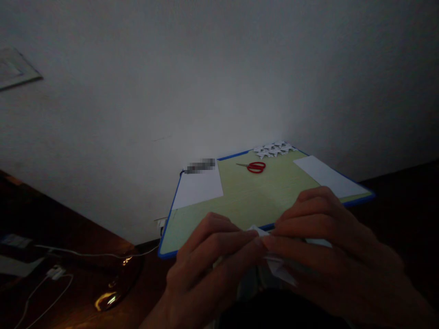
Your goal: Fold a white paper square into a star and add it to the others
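Observation:
Both of my hands meet low in the frame over a small folded piece of white paper (278, 269). My left hand (209, 260) pinches its left side with curled fingers. My right hand (329, 246) covers its right side, fingertips pressed on the paper's top edge. Most of the paper is hidden under my fingers. Just beyond my hands lies a green board with a blue rim (247, 196).
On the board lie red scissors (255, 167), a white sheet at the left (199, 185), another at the right (327, 176) and several folded white paper pieces (274, 149) at the far edge. White cables (55, 274) trail over the dark wooden table (68, 237) at left. A pale wall rises behind.

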{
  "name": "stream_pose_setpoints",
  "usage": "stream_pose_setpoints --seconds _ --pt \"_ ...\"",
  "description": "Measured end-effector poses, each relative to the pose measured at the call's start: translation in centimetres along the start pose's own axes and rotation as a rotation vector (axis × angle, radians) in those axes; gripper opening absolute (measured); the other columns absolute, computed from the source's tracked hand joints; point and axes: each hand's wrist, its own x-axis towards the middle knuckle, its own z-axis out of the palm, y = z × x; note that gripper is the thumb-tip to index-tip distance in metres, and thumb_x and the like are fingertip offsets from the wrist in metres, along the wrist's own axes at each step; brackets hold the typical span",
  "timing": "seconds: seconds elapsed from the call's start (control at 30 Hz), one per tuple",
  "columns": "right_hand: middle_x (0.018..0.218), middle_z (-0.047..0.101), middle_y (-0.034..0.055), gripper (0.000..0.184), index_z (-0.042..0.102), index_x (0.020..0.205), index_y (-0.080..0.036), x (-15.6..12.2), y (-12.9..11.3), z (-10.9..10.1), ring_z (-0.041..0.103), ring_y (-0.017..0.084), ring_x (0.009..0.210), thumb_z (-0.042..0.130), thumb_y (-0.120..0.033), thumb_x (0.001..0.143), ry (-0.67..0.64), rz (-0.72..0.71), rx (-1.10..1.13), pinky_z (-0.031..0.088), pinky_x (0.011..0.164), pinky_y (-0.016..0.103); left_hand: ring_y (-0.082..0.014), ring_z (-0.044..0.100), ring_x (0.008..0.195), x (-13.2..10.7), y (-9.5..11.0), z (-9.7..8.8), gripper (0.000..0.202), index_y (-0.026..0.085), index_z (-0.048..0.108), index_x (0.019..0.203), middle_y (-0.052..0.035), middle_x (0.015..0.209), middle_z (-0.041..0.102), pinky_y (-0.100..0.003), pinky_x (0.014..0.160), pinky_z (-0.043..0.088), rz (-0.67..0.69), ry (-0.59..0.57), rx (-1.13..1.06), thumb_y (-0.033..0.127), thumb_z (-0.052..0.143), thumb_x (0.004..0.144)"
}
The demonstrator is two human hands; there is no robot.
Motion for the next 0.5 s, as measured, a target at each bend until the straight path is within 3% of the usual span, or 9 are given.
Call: stream_pose_setpoints --seconds 0.1,0.2,0.3,0.4,0.5 --pt "0.101 0.082 -0.0011 0.026 0.077 0.116 -0.019 -0.1 -0.3 -0.1 0.071 0.015 0.093 0.068 -0.002 0.098 0.007 0.028 0.060 0.052 0.093 0.041 -0.0180 0.072 0.091 1.0 0.3 -0.4 0.016 0.006 0.076 0.115 -0.0095 0.104 0.080 -0.032 0.072 0.064 0.008 0.018 -0.027 0.011 0.070 0.101" --pt "0.092 0.082 -0.0043 0.017 0.079 0.102 -0.021 0.3 -0.3 -0.6 0.072 0.013 0.086 0.069 -0.009 0.101 0.011 0.025 0.066 0.053 0.093 0.039 -0.0166 0.072 0.086 1.5 0.1 -0.4 0.015 0.008 0.075 0.113 -0.0078 0.096 0.079 -0.030 0.072 0.065 -0.025 0.002 -0.095 0.017 0.071 0.101" --pt "0.086 0.082 -0.0056 0.015 0.078 0.095 -0.025 0.8 0.0 -1.3 0.074 0.013 0.078 0.072 -0.013 0.100 -0.035 -0.011 0.032 0.056 0.090 0.037 -0.0170 0.071 0.085 1.4 -0.5 -0.1 0.023 0.008 0.075 0.109 -0.0094 0.095 0.078 -0.032 0.071 0.064 0.002 0.116 -0.154 0.028 0.065 0.106" --pt "0.085 0.082 -0.0026 0.020 0.077 0.102 -0.029 0.5 0.0 -1.1 0.077 0.017 0.077 0.065 -0.013 0.103 -0.092 0.015 0.017 0.059 0.085 0.040 -0.0165 0.071 0.085 1.0 -0.9 0.2 0.020 0.008 0.077 0.105 -0.0087 0.094 0.079 -0.032 0.071 0.063 0.010 0.127 -0.180 0.024 0.064 0.107" --pt "0.083 0.081 -0.0011 0.021 0.075 0.105 -0.030 -0.5 -0.4 -0.2 0.077 0.020 0.076 0.061 -0.014 0.103 0.050 0.070 0.000 0.060 0.081 0.041 -0.0157 0.071 0.083 0.8 -1.0 0.2 0.017 0.010 0.077 0.102 -0.0071 0.095 0.080 -0.032 0.070 0.062 0.030 0.158 -0.153 0.021 0.065 0.106"
